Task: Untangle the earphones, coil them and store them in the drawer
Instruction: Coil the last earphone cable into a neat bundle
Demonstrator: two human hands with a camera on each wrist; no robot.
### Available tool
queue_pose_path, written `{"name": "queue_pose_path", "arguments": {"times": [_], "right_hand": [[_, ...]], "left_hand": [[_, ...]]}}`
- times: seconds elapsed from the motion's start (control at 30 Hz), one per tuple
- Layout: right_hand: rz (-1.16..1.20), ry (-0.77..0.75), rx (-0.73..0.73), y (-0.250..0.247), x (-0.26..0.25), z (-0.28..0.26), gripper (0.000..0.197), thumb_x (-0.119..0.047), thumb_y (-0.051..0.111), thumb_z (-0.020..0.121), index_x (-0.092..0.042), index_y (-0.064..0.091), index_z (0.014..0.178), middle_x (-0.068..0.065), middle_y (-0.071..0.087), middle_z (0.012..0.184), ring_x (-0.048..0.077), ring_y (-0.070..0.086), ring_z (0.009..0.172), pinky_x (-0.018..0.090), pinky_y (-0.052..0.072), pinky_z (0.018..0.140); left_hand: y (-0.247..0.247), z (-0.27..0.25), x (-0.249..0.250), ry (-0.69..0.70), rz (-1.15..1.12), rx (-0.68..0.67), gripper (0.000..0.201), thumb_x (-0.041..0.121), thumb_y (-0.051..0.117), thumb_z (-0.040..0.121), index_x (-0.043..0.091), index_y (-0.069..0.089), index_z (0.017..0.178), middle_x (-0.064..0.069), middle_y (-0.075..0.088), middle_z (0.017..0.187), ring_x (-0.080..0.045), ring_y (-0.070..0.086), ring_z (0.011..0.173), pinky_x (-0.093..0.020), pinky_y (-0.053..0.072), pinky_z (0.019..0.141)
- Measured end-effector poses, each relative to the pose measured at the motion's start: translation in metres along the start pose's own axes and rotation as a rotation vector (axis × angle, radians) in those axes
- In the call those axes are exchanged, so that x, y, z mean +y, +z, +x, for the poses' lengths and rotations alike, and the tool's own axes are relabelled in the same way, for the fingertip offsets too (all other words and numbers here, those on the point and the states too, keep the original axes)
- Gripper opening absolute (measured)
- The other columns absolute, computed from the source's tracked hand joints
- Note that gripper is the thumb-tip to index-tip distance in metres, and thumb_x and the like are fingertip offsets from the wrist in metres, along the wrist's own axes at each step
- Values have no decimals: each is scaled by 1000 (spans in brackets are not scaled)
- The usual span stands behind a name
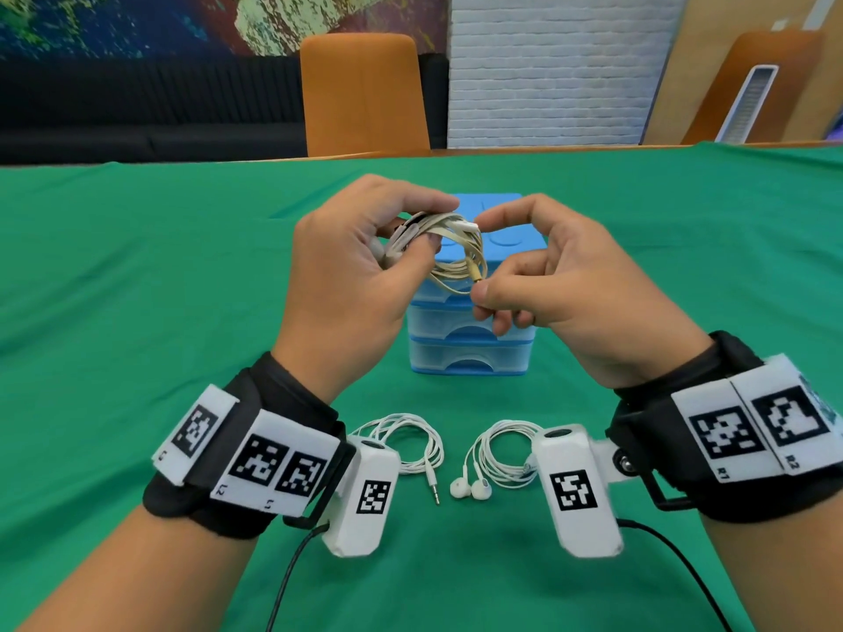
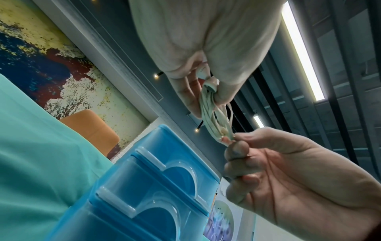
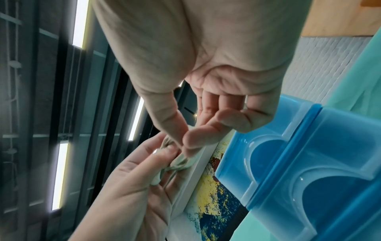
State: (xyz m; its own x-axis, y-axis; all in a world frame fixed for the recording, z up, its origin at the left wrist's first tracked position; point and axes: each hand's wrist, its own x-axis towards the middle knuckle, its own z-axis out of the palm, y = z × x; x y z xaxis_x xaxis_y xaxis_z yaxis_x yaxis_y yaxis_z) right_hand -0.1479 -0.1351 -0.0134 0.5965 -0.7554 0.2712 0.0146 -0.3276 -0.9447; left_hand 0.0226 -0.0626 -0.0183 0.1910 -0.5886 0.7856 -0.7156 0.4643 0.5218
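Head view: at frame centre, the left hand [image 1: 346,271] grips a bundle of beige earphones [image 1: 449,248] in the air, in front of a blue three-drawer organiser [image 1: 470,353]. The right hand [image 1: 561,285] pinches the cable near its plug at the coil's lower edge. All drawers look closed. Two white earphone sets [image 1: 410,444] lie coiled on the green tablecloth [image 1: 137,266] at lower centre.

Left wrist view: thumb and fingers clamp the coil's top, with the earbuds [image 2: 208,78] tucked in the palm.

Right wrist view: thumb and index fingertips [image 3: 191,140] nip the cable's end.

Coiling seems nearly finished. Next, I judge, the loose end needs tucking, then one hand must free itself to open a drawer.
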Motion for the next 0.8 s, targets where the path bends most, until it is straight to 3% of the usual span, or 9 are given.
{"name": "queue_pose_path", "arguments": {"times": [0.1,0.23,0.37,0.5,0.57,0.6,0.7,0.8], "right_hand": [[26,7,-73,-8,-1,-1,52,12,70,79,-12,54,121,9,65,59,27,55,58,31,39,56],[50,21,-209,-23,-4,-4,52,9,65,69,-14,58,116,12,57,59,25,54,56,25,39,50],[-69,72,-285,-25,0,-5,46,2,66,70,-16,60,112,12,61,62,28,55,61,31,41,56],[-179,86,-350,-22,3,-4,44,-4,68,73,-22,57,111,16,67,71,28,59,64,44,43,68],[-251,72,-374,-22,0,-5,40,-10,70,76,-24,58,111,18,69,82,32,64,73,52,44,69],[-287,61,-370,-22,-2,-4,36,-13,72,79,-24,59,110,16,69,84,32,64,75,49,45,69],[-292,10,-238,-23,-7,-3,18,-18,72,90,-15,64,105,4,70,81,14,64,72,15,44,59],[-245,-56,-106,-26,-8,-4,10,-15,73,89,-14,66,96,7,71,80,7,61,66,10,41,56]], "left_hand": [[-4,2,-2,10,27,-39,25,0,68,86,16,75,104,5,69,93,-2,53,69,-13,37,65],[-11,4,-3,2,7,-174,24,-5,70,85,10,75,103,19,61,75,9,52,61,-4,33,61],[-10,3,-4,-108,-120,-262,23,-9,67,86,5,75,102,24,55,54,3,40,47,-7,29,53],[-8,2,-5,-153,-151,-292,26,-6,70,85,14,77,99,6,69,70,-5,46,57,-22,38,56],[-5,1,-3,-147,-135,-293,27,-4,69,83,17,77,98,6,71,76,-7,50,60,-24,40,58],[-3,0,-2,-140,-122,-295,27,-3,70,83,18,77,97,8,71,77,-7,51,60,-23,41,58],[3,2,6,-96,-73,-317,25,-2,71,82,18,77,96,10,69,76,-7,50,57,-21,40,56],[9,3,15,-60,-53,-332,23,-1,72,83,17,77,96,9,69,79,-7,52,59,-20,42,58]]}}
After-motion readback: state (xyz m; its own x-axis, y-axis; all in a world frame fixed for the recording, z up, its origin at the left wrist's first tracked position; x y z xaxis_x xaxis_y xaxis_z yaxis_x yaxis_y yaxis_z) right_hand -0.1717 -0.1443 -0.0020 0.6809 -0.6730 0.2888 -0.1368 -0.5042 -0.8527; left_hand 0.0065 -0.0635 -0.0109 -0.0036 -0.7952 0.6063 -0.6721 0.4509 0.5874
